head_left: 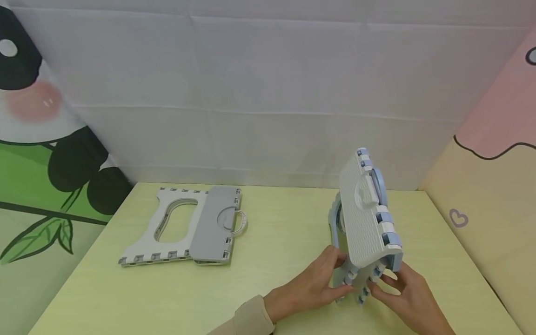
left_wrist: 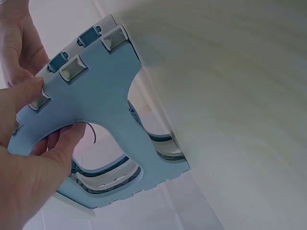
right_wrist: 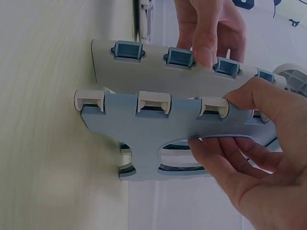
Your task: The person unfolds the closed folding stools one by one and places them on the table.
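Observation:
A blue-and-white folding step stool (head_left: 356,228) stands on its side at the right of the table, partly unfolded, its ribbed white top facing up and right. My left hand (head_left: 311,284) grips its near left part. In the left wrist view the thumb lies along the hinged edge of a blue leg panel (left_wrist: 108,91) and the fingers pass through the cutout. My right hand (head_left: 412,295) grips the near right side. The right wrist view shows its thumb at a hinge of the other blue leg panel (right_wrist: 112,124), with fingers in that cutout.
A grey-and-white folding stool (head_left: 215,228) lies flat at the left of the table (head_left: 276,232), its loop handle (head_left: 240,223) pointing right. A white cloth wall (head_left: 268,93) stands behind. Printed panels border the left and right sides.

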Available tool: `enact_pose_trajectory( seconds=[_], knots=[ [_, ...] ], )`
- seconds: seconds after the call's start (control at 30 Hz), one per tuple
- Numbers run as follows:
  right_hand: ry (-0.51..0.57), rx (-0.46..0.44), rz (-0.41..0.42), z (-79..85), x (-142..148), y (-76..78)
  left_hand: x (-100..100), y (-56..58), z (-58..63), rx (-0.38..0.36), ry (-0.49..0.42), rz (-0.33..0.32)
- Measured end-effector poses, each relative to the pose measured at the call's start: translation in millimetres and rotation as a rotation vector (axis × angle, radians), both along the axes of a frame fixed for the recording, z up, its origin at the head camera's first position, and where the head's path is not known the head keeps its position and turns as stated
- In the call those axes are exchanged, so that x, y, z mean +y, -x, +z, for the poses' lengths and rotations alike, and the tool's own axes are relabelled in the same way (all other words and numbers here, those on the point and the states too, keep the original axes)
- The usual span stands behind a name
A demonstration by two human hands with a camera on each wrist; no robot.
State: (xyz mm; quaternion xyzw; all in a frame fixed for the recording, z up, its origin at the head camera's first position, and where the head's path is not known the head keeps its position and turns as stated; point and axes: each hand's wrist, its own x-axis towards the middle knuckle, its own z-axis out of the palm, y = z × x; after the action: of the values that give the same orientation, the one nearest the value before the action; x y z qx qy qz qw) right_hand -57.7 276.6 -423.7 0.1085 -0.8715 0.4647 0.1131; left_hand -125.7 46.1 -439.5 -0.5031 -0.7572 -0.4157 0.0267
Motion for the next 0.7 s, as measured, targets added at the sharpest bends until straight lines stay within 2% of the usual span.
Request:
enact_pose_trajectory(
  seconds=[0.37, 0.6, 0.7],
  knots=[
    [-0.032, -0.037, -0.031, -1.2, 4.3, 1.0, -2.8, 1.7, -1.0, -0.013, 0.014, 0.011],
    [-0.027, -0.021, -0.030, 0.9, 5.3, -0.2, -3.5, 2.7, -2.7, 0.007, -0.001, 0.018],
    [-0.032, -0.003, -0.026, 2.1, 5.4, -1.2, -3.7, 2.5, -2.3, -0.020, -0.005, 0.016]
  ],
)
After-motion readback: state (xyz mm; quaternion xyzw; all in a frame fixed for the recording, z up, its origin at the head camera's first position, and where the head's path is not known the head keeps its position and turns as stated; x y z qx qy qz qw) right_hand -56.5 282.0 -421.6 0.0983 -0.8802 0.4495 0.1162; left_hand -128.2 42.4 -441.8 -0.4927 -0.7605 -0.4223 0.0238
